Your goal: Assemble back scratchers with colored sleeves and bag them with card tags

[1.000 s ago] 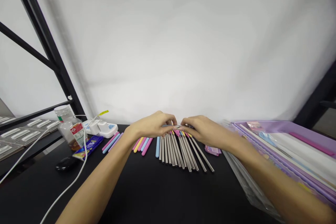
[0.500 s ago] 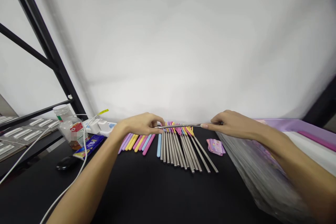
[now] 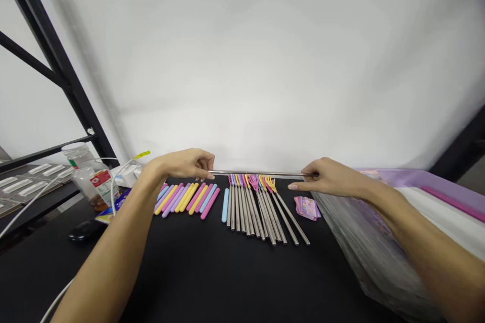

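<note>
A thin, shiny metal rod (image 3: 257, 173) stretches level between my two hands, above the far part of the black table. My left hand (image 3: 191, 164) is closed in a pinch at its left end. At the right end, my right hand (image 3: 326, 177) has its fingers curled on the rod, thumb lower and pointing left. Beneath it lies a row of back scratchers (image 3: 257, 214) with metal shafts toward me and pink, yellow, purple and blue claw-like heads at the far end. Coloured handle tubes (image 3: 189, 199) lie left of them, with one blue tube (image 3: 225, 205) beside the shafts.
Small printed cards (image 3: 306, 207) lie right of the row. Clear plastic bags (image 3: 352, 242) and a purple-edged bin (image 3: 401, 177) stand at the right. On the left are a plastic jar (image 3: 89, 176), a black mouse (image 3: 84, 230), a white cable (image 3: 56, 299) and white plugs (image 3: 129, 175).
My hands are farther apart, the left having moved left and slightly up. The rod now spans a longer gap and lies more level. The view has shifted slightly.
</note>
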A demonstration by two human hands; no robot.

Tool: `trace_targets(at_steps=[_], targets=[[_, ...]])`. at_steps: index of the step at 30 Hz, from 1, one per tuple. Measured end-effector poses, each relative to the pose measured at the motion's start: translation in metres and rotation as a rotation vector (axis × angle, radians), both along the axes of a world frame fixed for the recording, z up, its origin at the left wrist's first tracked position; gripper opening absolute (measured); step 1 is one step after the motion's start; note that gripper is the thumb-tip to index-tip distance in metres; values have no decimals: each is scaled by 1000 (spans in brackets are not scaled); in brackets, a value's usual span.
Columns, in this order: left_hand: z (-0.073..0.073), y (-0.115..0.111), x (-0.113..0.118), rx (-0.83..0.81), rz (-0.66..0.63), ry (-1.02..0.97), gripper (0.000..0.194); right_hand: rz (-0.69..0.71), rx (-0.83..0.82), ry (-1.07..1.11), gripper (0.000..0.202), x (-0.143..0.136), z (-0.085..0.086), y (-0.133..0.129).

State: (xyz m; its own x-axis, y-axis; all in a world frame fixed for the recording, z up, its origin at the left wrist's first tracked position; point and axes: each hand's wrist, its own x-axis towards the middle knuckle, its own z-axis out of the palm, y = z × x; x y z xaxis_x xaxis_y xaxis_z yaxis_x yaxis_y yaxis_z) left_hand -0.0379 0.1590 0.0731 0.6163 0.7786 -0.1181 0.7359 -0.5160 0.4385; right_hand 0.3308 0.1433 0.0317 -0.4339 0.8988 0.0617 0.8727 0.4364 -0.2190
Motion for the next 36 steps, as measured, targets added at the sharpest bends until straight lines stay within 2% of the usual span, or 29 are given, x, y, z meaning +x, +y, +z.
trace_targets(at_steps=[2, 5, 7, 10, 14, 17, 20, 22, 25, 27, 29, 32, 34, 36], targets=[[0, -3, 8, 87, -6, 12, 18, 18, 34, -10, 61, -11, 0, -2], [-2, -15, 37, 223, -102, -10, 29, 57, 73, 113, 57, -37, -1, -9], [-5, -22, 56, 296, -145, -38, 28, 67, 69, 171, 58, -49, -2, -12], [-8, -26, 68, 302, -151, -73, 28, 40, 21, 140, 60, -49, -3, -10], [-8, -16, 53, 278, -105, -17, 24, 16, 55, 19, 61, -23, -1, 0], [-5, -8, 29, 303, 1, 13, 21, -92, 129, -77, 61, 1, -2, 5], [-3, -6, 19, 325, 10, -8, 29, -143, 149, -116, 57, 9, -1, 3], [-6, -6, 26, 355, -37, -34, 35, -175, 196, -135, 55, 1, 0, -1], [-17, -7, 50, 374, -96, -78, 37, -237, 257, -148, 50, -22, 3, -8], [-24, -7, 63, 373, -124, -82, 38, -227, 284, -153, 48, -32, 4, -11], [-26, -6, 65, 379, -139, -89, 34, -215, 290, -157, 47, -30, 3, -10], [-20, -4, 45, 343, -79, -77, 27, -269, 253, -157, 46, -8, 1, -4], [-13, -2, 27, 281, -8, -44, 35, -321, 222, -141, 47, 8, 0, 0], [-8, -2, 16, 291, 1, -57, 38, -333, 221, -157, 47, 16, 1, 2]])
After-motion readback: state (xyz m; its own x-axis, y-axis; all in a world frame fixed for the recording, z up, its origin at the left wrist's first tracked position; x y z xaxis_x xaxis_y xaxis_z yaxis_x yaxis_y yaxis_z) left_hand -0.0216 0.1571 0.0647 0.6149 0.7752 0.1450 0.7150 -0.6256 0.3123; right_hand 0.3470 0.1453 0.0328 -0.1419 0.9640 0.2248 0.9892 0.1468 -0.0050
